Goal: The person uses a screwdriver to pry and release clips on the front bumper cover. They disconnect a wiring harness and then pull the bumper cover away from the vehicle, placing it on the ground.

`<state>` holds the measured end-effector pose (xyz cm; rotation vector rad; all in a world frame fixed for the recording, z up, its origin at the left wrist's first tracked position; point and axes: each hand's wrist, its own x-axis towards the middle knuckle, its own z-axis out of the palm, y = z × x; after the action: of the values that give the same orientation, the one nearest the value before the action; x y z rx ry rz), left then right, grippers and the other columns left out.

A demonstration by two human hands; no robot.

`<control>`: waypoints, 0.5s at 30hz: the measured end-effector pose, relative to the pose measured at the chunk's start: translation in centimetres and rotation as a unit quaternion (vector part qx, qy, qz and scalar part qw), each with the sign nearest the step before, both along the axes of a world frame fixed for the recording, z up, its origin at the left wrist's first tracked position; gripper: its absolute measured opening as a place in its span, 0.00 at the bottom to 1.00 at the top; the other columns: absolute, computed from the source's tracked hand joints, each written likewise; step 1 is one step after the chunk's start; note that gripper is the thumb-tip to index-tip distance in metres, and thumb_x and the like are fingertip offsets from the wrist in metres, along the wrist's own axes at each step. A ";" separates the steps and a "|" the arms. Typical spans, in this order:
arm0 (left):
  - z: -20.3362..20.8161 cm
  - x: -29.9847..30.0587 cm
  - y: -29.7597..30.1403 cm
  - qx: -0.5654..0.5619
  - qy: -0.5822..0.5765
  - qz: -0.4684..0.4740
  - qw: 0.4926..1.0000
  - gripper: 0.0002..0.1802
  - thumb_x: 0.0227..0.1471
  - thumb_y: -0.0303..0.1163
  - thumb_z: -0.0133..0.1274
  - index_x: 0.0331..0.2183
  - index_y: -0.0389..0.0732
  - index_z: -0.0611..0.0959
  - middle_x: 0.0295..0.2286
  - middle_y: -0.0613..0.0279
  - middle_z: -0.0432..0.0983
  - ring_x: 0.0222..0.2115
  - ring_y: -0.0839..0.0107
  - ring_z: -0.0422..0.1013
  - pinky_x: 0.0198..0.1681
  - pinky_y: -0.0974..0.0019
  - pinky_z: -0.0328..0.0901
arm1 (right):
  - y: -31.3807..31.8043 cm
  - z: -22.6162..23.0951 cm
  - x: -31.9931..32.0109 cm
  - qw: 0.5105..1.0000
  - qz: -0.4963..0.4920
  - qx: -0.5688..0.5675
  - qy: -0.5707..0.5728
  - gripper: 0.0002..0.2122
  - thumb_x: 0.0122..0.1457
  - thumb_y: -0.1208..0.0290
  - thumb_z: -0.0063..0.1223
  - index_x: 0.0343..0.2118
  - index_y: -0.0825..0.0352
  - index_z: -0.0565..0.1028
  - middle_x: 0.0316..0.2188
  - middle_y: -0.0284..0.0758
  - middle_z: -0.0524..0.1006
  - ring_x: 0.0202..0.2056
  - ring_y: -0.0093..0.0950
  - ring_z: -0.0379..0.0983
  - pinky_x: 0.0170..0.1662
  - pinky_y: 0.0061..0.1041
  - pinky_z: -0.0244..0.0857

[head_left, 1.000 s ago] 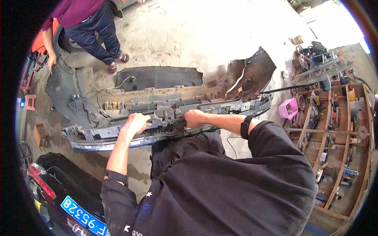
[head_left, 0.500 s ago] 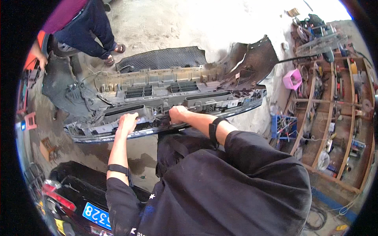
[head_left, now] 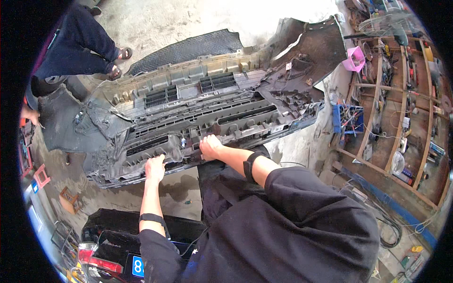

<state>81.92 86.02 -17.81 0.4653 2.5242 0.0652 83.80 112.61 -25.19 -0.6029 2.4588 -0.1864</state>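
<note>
A large black car bumper [head_left: 309, 47], its ribbed inner side showing, lies across the space in front of me. Its near part carries a plastic grille frame [head_left: 196, 123] with long slots. My left hand [head_left: 155, 168] has its fingers curled over the near edge, left of the middle. Further right, my right hand [head_left: 211, 146] is closed round the same edge beside the centre brace. The undersides of both grips are hidden. A dark, textured panel [head_left: 188, 51] lies along the bumper's far side.
Another person's dark-trousered legs [head_left: 78, 45] and sandals stand at the far left; a hand [head_left: 30, 114] shows below. A pink basket [head_left: 354, 59], blue crate [head_left: 348, 119] and wooden rack [head_left: 377, 104] of tools stand right. A black car's rear [head_left: 108, 236] and small stool [head_left: 69, 200] are lower left.
The bumper's near part has tipped, so more of the grille slots show. Both hands stay on its edge. The view has shifted, and the other person's upper clothing is mostly out of sight.
</note>
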 end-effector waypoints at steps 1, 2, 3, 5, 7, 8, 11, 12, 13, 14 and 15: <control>-0.1 0.6 0.1 0.009 0.015 0.008 1.000 0.10 0.44 0.30 0.58 0.30 0.40 0.76 0.28 0.51 0.77 0.33 0.50 0.74 0.37 0.51 0.68 | 0.5 -0.2 0.6 1.000 0.001 -0.020 0.017 0.17 0.48 0.58 0.52 0.35 0.68 0.74 0.31 0.42 0.75 0.35 0.36 0.72 0.37 0.36 0.63; -0.1 0.8 0.2 -0.001 0.000 0.003 1.000 0.09 0.44 0.30 0.58 0.30 0.40 0.76 0.28 0.51 0.77 0.33 0.50 0.74 0.37 0.52 0.68 | 0.8 -0.3 1.1 0.999 -0.001 -0.030 0.013 0.17 0.48 0.59 0.52 0.35 0.68 0.74 0.32 0.42 0.75 0.35 0.37 0.72 0.38 0.36 0.63; -0.3 1.4 0.3 -0.007 0.000 0.006 1.000 0.09 0.44 0.30 0.58 0.30 0.40 0.76 0.28 0.51 0.77 0.33 0.51 0.74 0.37 0.52 0.68 | 1.2 -0.4 1.7 0.999 0.009 -0.031 0.016 0.16 0.48 0.61 0.52 0.35 0.69 0.73 0.32 0.43 0.75 0.35 0.37 0.72 0.38 0.36 0.63; -0.6 1.9 0.4 -0.017 -0.004 -0.003 1.000 0.11 0.44 0.30 0.58 0.32 0.40 0.76 0.28 0.50 0.76 0.33 0.50 0.73 0.36 0.50 0.67 | 1.4 -0.4 2.4 0.999 0.015 -0.029 0.006 0.16 0.47 0.62 0.52 0.36 0.69 0.73 0.33 0.43 0.74 0.36 0.37 0.72 0.39 0.36 0.63; -1.1 2.0 0.3 -0.008 -0.008 -0.016 1.000 0.11 0.44 0.31 0.58 0.31 0.39 0.75 0.29 0.50 0.76 0.33 0.52 0.73 0.38 0.51 0.67 | 1.4 -0.2 2.6 0.999 0.021 -0.023 -0.028 0.17 0.46 0.65 0.53 0.36 0.70 0.72 0.34 0.43 0.74 0.37 0.38 0.72 0.40 0.36 0.63; -1.4 2.4 0.4 -0.008 -0.049 -0.028 0.998 0.11 0.43 0.31 0.58 0.31 0.39 0.75 0.30 0.51 0.76 0.33 0.52 0.73 0.39 0.52 0.66 | 1.4 -0.2 2.8 0.999 0.019 -0.009 -0.034 0.17 0.45 0.65 0.53 0.37 0.70 0.72 0.34 0.43 0.74 0.37 0.38 0.71 0.41 0.35 0.63; -2.3 2.2 -0.1 -0.008 -0.034 -0.005 0.999 0.11 0.43 0.30 0.57 0.33 0.40 0.76 0.36 0.54 0.76 0.41 0.59 0.72 0.45 0.56 0.64 | 1.5 0.1 1.9 0.999 0.033 -0.009 -0.020 0.14 0.50 0.66 0.49 0.38 0.69 0.72 0.33 0.42 0.74 0.38 0.37 0.71 0.40 0.35 0.61; -2.6 2.4 -0.3 -0.011 -0.058 -0.004 0.998 0.11 0.44 0.29 0.56 0.34 0.40 0.77 0.37 0.55 0.76 0.43 0.60 0.71 0.46 0.56 0.63 | 1.5 0.1 1.9 0.999 0.032 -0.014 -0.029 0.15 0.49 0.66 0.50 0.38 0.69 0.72 0.33 0.42 0.73 0.38 0.37 0.70 0.41 0.35 0.61; -2.9 2.7 -0.5 -0.006 -0.062 -0.002 0.998 0.12 0.44 0.29 0.56 0.35 0.40 0.77 0.39 0.55 0.76 0.45 0.60 0.70 0.48 0.55 0.63 | 1.6 0.1 1.8 0.998 0.041 -0.007 -0.048 0.16 0.49 0.66 0.51 0.38 0.70 0.71 0.34 0.42 0.73 0.39 0.37 0.69 0.42 0.35 0.60; -3.2 3.0 -0.6 -0.001 -0.064 0.002 0.998 0.13 0.44 0.29 0.55 0.36 0.41 0.77 0.41 0.56 0.76 0.47 0.61 0.69 0.49 0.54 0.62 | 1.7 0.1 1.8 0.998 0.033 -0.024 -0.046 0.17 0.46 0.66 0.53 0.38 0.70 0.71 0.34 0.42 0.73 0.39 0.37 0.70 0.43 0.34 0.60; -3.5 3.3 -0.7 -0.009 -0.065 -0.025 0.998 0.15 0.44 0.28 0.53 0.38 0.42 0.77 0.45 0.60 0.75 0.51 0.64 0.66 0.53 0.52 0.60 | 1.7 0.0 2.0 0.997 0.030 -0.032 -0.059 0.19 0.44 0.66 0.55 0.39 0.70 0.71 0.35 0.42 0.72 0.39 0.37 0.70 0.43 0.34 0.61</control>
<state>85.21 85.31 -21.30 0.5017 2.3825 0.0523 85.77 114.34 -25.22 -0.6734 2.3247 -0.2690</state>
